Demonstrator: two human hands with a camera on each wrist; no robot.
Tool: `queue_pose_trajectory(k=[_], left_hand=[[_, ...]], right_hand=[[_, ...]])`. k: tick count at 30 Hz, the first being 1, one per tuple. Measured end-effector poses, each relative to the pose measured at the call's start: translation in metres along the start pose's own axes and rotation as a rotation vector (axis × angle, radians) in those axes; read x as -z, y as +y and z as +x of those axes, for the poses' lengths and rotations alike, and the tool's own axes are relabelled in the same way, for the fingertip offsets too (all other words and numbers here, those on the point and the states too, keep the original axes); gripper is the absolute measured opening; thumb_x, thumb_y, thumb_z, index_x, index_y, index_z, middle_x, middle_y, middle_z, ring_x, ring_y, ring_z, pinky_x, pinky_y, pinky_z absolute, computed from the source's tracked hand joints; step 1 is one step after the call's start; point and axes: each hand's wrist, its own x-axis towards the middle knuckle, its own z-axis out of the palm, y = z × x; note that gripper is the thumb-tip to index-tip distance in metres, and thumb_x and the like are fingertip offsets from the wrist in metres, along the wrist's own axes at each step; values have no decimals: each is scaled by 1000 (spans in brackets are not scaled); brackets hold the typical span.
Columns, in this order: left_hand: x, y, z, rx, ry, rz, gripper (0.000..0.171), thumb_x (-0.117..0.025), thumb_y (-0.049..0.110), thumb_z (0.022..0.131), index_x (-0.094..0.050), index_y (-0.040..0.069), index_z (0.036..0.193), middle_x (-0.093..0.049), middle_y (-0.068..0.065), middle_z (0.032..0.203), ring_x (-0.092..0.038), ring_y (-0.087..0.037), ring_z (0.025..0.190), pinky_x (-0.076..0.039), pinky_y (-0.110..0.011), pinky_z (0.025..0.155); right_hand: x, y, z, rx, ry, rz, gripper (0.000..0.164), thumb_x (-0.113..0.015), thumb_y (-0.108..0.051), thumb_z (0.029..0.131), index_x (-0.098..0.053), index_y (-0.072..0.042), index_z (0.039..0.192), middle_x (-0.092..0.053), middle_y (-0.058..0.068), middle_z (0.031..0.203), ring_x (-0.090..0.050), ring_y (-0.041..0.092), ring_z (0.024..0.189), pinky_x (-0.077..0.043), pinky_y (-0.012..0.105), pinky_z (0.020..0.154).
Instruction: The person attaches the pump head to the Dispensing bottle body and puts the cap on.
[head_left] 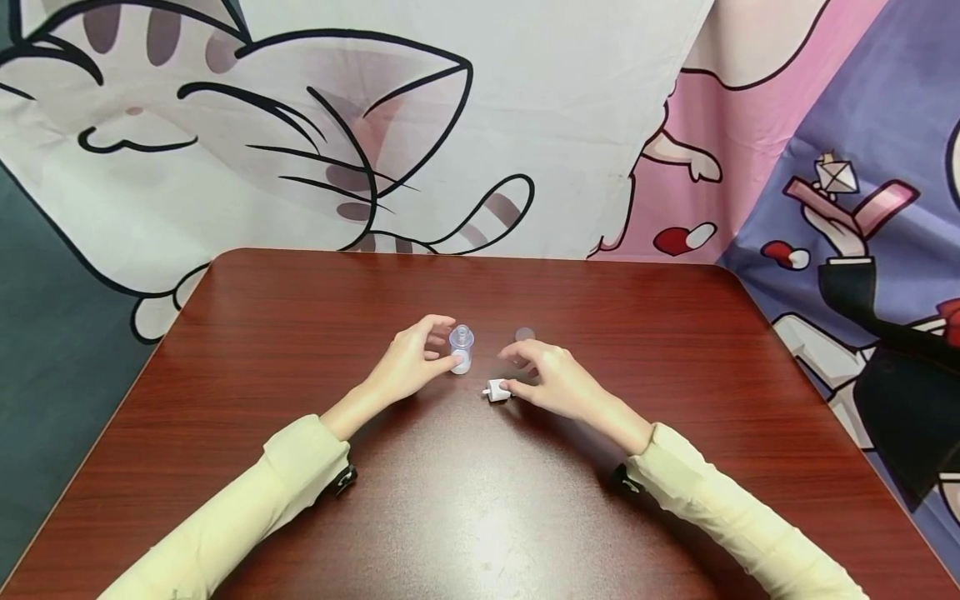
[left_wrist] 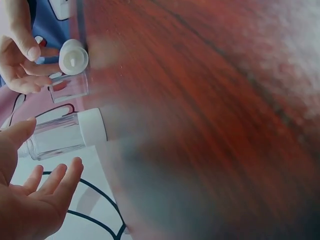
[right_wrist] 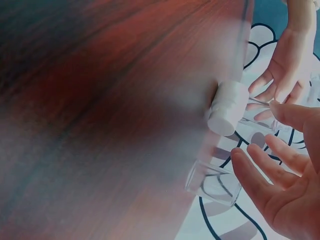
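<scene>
A small clear bottle [head_left: 462,339] with a white base [left_wrist: 93,126] stands upright on the table. My left hand [head_left: 408,358] is curved loosely at its left, the thumb overlapping the bottle in the head view; fingers and thumb are spread apart in the left wrist view. To the right, a white pump-like top [head_left: 497,390] with a thin nozzle lies on its side. My right hand [head_left: 558,379] is beside it, thumb tip right at its edge, fingers spread in the right wrist view. Behind the right hand sits a clear cylindrical cap [right_wrist: 212,185], partly hidden by the fingers in the head view.
The brown wooden table [head_left: 480,500] reaches back to a hanging cloth [head_left: 562,125] printed with cartoon figures. Dark wrist bands [head_left: 344,479] show below both pale sleeves.
</scene>
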Motion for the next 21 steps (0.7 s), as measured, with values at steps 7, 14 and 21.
queue_pose_trajectory(k=[7,14,21], left_hand=[[-2,0,5,6,1,-51,53,-74,10,83,-51,2,129,-61,-18,123,-64,-31,107,-56,-39,90],[-5,-3,8,30,-13,-101,53,-74,8,82,-51,1,129,-61,-19,122,-64,-31,107,-56,-38,91],[-8,-3,11,49,-28,-106,53,-76,8,81,-52,1,128,-63,-18,120,-64,-31,106,-56,-39,90]], right_hand=[[0,-1,3,-22,-38,-35,35,-75,-18,81,-64,-7,113,-69,7,108,-69,19,90,-59,34,78],[-3,0,6,13,-66,-69,36,-78,-19,79,-65,-7,110,-69,6,108,-68,18,91,-58,33,77],[-3,3,6,29,-66,-95,38,-80,-23,77,-65,-8,109,-70,5,106,-67,17,91,-56,33,77]])
